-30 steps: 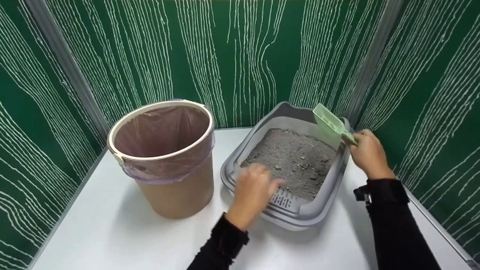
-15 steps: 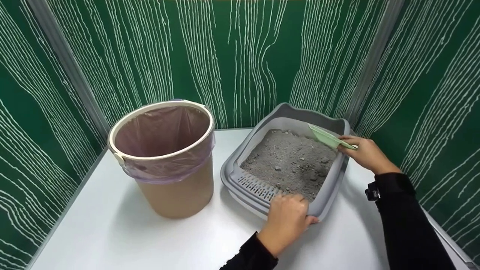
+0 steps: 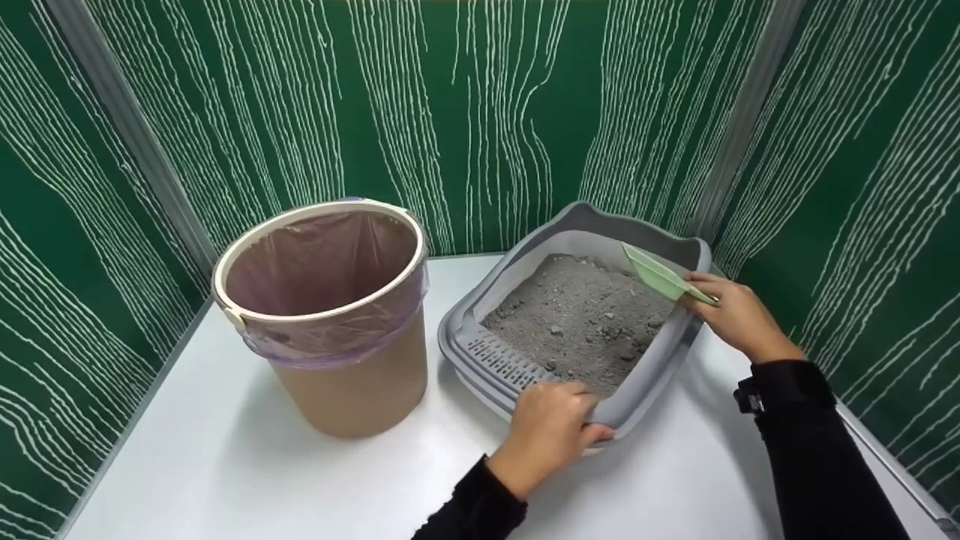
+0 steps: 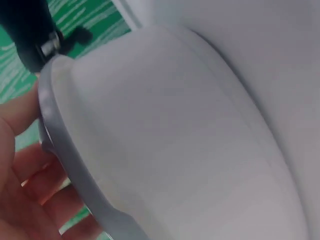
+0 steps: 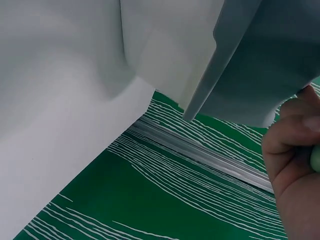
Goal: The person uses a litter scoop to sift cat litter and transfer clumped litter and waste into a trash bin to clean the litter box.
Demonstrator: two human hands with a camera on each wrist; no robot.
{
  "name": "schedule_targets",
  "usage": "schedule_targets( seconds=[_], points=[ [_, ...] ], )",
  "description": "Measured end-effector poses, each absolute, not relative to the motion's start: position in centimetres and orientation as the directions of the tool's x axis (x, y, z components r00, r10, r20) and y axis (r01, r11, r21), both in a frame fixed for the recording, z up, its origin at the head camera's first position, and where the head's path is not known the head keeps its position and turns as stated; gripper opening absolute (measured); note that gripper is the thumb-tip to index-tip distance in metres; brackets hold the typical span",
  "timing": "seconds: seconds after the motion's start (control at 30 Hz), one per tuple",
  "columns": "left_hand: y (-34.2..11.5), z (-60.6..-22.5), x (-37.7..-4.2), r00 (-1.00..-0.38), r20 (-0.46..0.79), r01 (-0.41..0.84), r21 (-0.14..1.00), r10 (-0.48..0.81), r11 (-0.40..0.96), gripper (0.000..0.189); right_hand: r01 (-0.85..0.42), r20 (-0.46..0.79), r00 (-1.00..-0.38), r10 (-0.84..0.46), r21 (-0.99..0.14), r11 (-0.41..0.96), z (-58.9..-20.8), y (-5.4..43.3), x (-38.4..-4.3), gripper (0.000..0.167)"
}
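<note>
Left hand (image 3: 551, 424) grips the near rim of the litter tray (image 3: 660, 371), beside the bin (image 3: 360, 390); right hand (image 3: 739, 311) holds the litter scoop (image 3: 652, 274) over its right side (rim contact there seems likely but unclear); a sharp tilt could spill litter (image 3: 570, 322)

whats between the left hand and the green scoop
The head view shows grey litter with a few darker lumps, inside the grey tray, between the left hand and the green scoop.
</note>
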State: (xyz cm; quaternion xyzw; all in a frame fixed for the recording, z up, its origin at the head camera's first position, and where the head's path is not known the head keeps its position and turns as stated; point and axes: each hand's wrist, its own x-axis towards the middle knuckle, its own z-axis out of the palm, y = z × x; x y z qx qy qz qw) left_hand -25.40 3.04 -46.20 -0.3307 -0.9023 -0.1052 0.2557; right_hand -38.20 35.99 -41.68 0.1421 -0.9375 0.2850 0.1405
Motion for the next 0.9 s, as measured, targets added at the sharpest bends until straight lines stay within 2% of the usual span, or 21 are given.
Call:
schedule_targets(
  seconds=[0.17,0.3,0.5,0.7,0.9],
  points=[
    [0.5,-45.9,-26.3,-0.681,0.489,0.671,0.118,0.545,0.732,0.044,-0.32,0.351,-0.924,-0.151,-0.495,0.808,-42.0,35.3,-36.5,0.044],
    [-1.9,-45.8,-26.8,-0.733,0.434,0.639,0.176,0.524,0.748,0.046,-0.3,0.372,-0.918,-0.138,-0.423,0.855,-42.3,34.6,-34.6,0.047],
    [-5.6,-45.8,-27.6,-0.782,0.424,0.578,0.218,0.457,0.787,0.051,-0.359,0.52,-0.838,-0.167,-0.295,0.885,-43.2,32.4,-32.5,0.047],
    [-7.8,-46.0,-28.2,-0.791,0.453,0.546,0.22,0.411,0.808,0.055,-0.364,0.626,-0.775,-0.085,-0.332,0.87,-43.9,29.5,-30.9,0.048],
    [-8.7,-46.0,-28.6,-0.783,0.493,0.536,0.222,0.38,0.815,0.051,-0.366,0.683,-0.729,-0.036,-0.346,0.864,-44.1,27.9,-29.7,0.047]
  ],
)
